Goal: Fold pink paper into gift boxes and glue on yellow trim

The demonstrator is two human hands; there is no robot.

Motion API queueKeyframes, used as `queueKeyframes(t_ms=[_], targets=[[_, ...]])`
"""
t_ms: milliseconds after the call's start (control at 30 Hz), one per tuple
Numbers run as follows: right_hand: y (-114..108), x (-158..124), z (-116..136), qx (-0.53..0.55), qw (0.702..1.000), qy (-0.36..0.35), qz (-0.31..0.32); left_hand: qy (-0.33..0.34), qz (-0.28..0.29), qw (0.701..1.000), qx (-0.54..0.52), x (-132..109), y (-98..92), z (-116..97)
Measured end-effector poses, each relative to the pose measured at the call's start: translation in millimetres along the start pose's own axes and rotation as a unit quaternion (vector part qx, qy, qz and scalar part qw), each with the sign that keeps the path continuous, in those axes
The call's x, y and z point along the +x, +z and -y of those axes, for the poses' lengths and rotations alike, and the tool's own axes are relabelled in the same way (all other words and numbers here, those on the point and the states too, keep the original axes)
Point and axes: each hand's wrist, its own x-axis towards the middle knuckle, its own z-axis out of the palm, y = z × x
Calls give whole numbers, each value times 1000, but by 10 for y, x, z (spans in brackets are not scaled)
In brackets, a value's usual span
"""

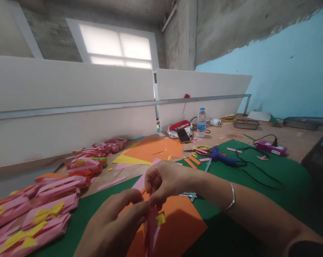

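In the head view, my left hand closes its thumb and fingers on a pink folded paper piece with a small yellow paper bit on its side. My right hand, wearing a silver bangle, pinches at the upper end of the same piece, right against my left fingertips. The exact pinch point is partly hidden by my fingers. Beneath both hands lies an orange paper sheet, and behind them a pink paper strip shows.
Finished-looking pink paper pieces with yellow bows lie at left. On the green mat rest a blue glue gun with its cord and scissors. Farther back are orange sheets, a phone, a water bottle and a purple power strip.
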Motion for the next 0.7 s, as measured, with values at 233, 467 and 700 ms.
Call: queueKeyframes(t_ms=[233,467,700], targets=[[191,-32,94,-185,976,-55,-104,26,97,993,58,-20,-23,79],[190,-27,52,-245,957,-120,-94,16,115,992,43,15,-78,59],[183,-43,38,-283,898,-284,-182,-111,94,989,38,57,-155,85]])
